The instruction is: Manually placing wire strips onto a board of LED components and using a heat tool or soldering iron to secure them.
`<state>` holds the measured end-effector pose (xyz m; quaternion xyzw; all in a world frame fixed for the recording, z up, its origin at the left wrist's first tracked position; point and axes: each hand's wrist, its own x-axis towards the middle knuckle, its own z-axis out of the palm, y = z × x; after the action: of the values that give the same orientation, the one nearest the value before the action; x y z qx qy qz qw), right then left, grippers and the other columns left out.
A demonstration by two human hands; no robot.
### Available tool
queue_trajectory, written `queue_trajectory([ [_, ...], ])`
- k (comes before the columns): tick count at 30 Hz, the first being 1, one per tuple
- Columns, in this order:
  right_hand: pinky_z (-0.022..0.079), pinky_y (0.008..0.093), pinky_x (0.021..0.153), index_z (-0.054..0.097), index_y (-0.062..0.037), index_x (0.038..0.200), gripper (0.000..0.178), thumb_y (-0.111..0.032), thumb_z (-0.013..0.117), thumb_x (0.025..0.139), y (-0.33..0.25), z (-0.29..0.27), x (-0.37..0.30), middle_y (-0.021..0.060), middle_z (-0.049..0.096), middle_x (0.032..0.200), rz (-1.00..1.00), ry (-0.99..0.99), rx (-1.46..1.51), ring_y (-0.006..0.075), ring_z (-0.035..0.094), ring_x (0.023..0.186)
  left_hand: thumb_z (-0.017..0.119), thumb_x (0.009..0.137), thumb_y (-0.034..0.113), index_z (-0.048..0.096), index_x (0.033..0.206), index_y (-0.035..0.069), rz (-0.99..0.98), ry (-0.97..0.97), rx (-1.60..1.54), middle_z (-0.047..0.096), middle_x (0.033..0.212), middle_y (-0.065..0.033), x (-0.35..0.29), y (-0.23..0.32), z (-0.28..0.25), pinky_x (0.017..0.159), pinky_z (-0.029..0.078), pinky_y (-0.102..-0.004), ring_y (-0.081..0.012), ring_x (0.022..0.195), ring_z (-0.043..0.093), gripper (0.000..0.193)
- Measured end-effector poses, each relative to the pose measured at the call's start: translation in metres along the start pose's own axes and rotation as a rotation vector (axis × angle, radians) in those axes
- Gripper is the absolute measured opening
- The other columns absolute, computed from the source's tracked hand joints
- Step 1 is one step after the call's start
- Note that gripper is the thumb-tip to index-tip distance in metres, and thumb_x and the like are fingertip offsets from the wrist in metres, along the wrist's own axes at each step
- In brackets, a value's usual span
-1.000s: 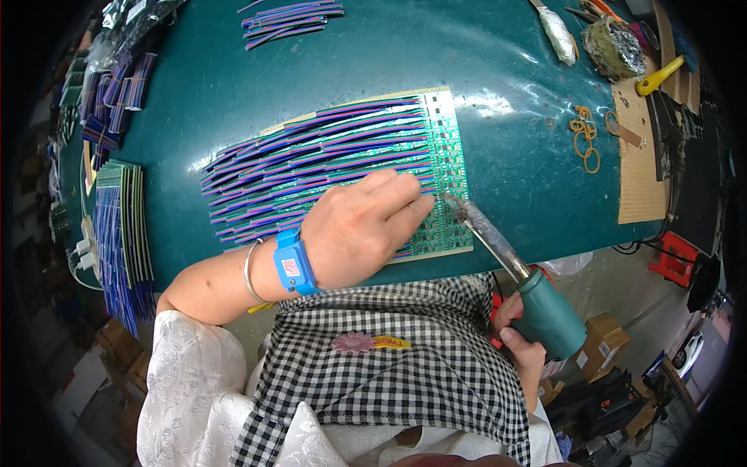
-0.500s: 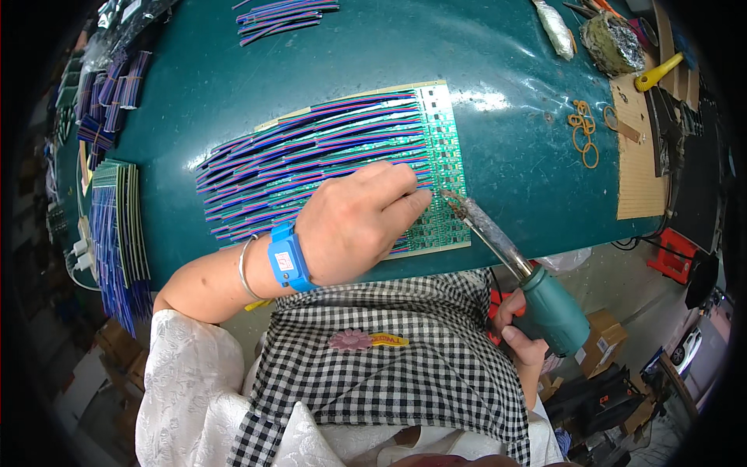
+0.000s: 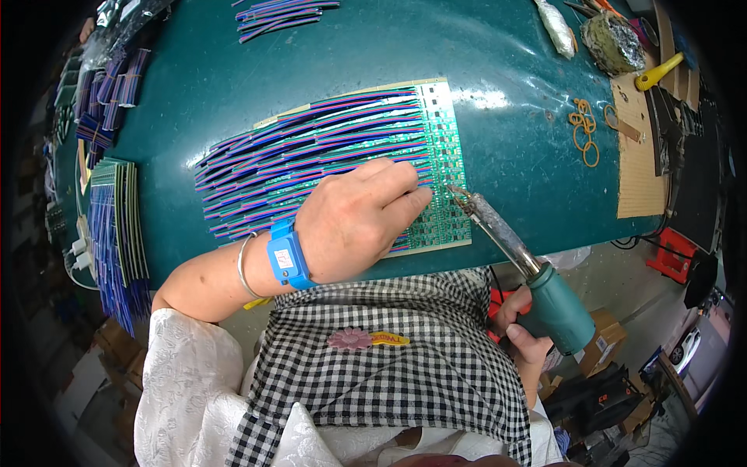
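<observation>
My left hand (image 3: 354,218) lies over a panel of green circuit boards (image 3: 442,148), thumb and forefinger pinched on a coloured flat wire near the row of small parts. Most of that wire is hidden under the fingers. Long blue, red and green wires (image 3: 311,144) run leftward from the panel in rows. In my right hand (image 3: 523,331) is a soldering iron (image 3: 556,307) with a green pistol-shaped handle. Its tip points at the panel, just right of my left fingertips; whether it touches cannot be told. A blue wrist strap (image 3: 288,257) circles my left wrist.
Loose wires (image 3: 284,17) lie at the far edge. Wired boards (image 3: 117,233) and tied wire bundles (image 3: 117,86) sit at the left. Rubber bands (image 3: 583,128), cardboard (image 3: 642,156), a foil-wrapped lump (image 3: 613,45) and a yellow-handled tool (image 3: 658,71) are at the right.
The soldering iron has shifted slightly right and its tip has drawn a little away from my left fingertips. My left hand stays almost where it was.
</observation>
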<state>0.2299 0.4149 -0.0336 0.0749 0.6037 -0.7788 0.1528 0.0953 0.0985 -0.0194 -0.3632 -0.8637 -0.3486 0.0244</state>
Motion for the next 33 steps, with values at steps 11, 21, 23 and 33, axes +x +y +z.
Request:
queue_trajectory([
  [11, 0.044, 0.0314, 0.06, 0.064, 0.0012, 0.099, 0.028, -0.009, 0.078, 0.077, 0.006, -0.002, -0.005, 0.0042, 0.059, 0.07, 0.009, 0.016, -0.077, 0.016, 0.054, 0.063, 0.071, 0.069, -0.007, 0.072, 0.105, -0.005, -0.002, -0.017, 0.006, 0.06, 0.089, -0.0118, 0.0, 0.0, -0.001, 0.065, 0.055, -0.039, -0.0282, 0.078, 0.065, 0.037],
  [21, 0.044, 0.0319, 0.059, 0.065, 0.0035, 0.102, 0.035, -0.013, 0.081, 0.077, 0.005, -0.001, -0.006, 0.0052, 0.061, 0.071, -0.004, 0.045, -0.04, 0.0173, 0.055, 0.06, 0.072, 0.069, -0.007, 0.072, 0.104, -0.005, 0.008, -0.018, 0.006, 0.06, 0.089, -0.0117, 0.0, -0.001, 0.0, 0.064, 0.055, -0.0385, -0.0277, 0.077, 0.064, 0.035],
  [23, 0.044, 0.0315, 0.057, 0.064, 0.0049, 0.108, 0.04, -0.014, 0.082, 0.078, 0.0, 0.001, -0.006, 0.005, 0.061, 0.071, 0.03, 0.06, 0.041, 0.016, 0.054, 0.059, 0.072, 0.069, -0.006, 0.072, 0.104, -0.005, 0.005, -0.02, 0.015, 0.06, 0.089, -0.0115, -0.001, 0.0, 0.0, 0.064, 0.055, -0.0383, -0.0275, 0.077, 0.064, 0.035],
  [33, 0.044, 0.0311, 0.057, 0.067, -0.0002, 0.086, 0.02, -0.011, 0.079, 0.075, 0.007, -0.007, -0.007, 0.005, 0.062, 0.069, -0.025, 0.018, -0.241, 0.0175, 0.055, 0.057, 0.071, 0.069, -0.006, 0.072, 0.105, -0.006, 0.002, -0.039, 0.032, 0.06, 0.089, -0.0113, -0.001, 0.001, -0.001, 0.065, 0.054, -0.0376, -0.0275, 0.078, 0.064, 0.036],
])
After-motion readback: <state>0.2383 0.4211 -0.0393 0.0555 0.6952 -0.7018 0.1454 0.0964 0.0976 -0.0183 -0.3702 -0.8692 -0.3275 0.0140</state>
